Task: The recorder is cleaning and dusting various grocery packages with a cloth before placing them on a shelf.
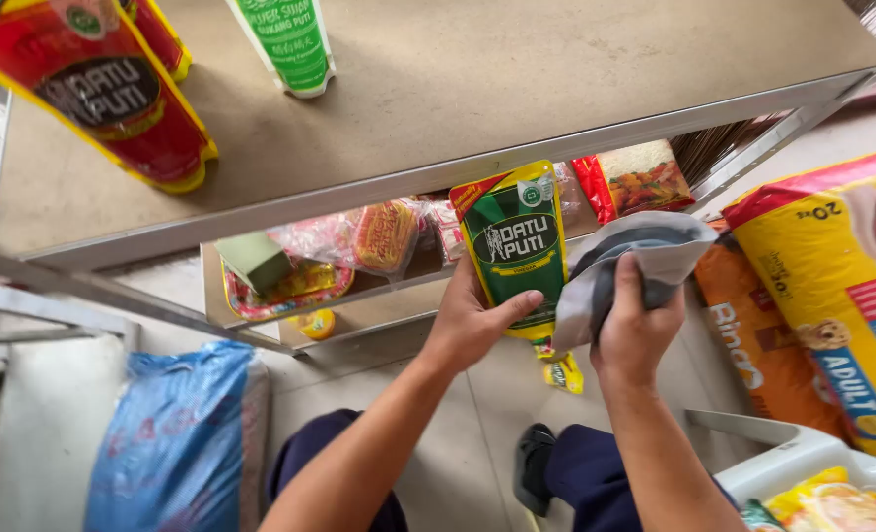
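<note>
At frame centre | left hand [472, 325] grasps green pouch [513, 248] upright, steadying it | right hand [635, 330] clenches grey cloth [625, 261] against it

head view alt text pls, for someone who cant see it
Seen from above, a person's left hand holds a green and yellow stand-up pouch while the right hand presses a grey cloth beside it. They stand before a metal shelf unit with a red pouch on top and snack packets below; a yellow pet food sack leans at right.

Left hand [472, 330] holds green pouch [513, 246]; right hand [635, 330] grips, apparently, a grey cloth [635, 251].
</note>
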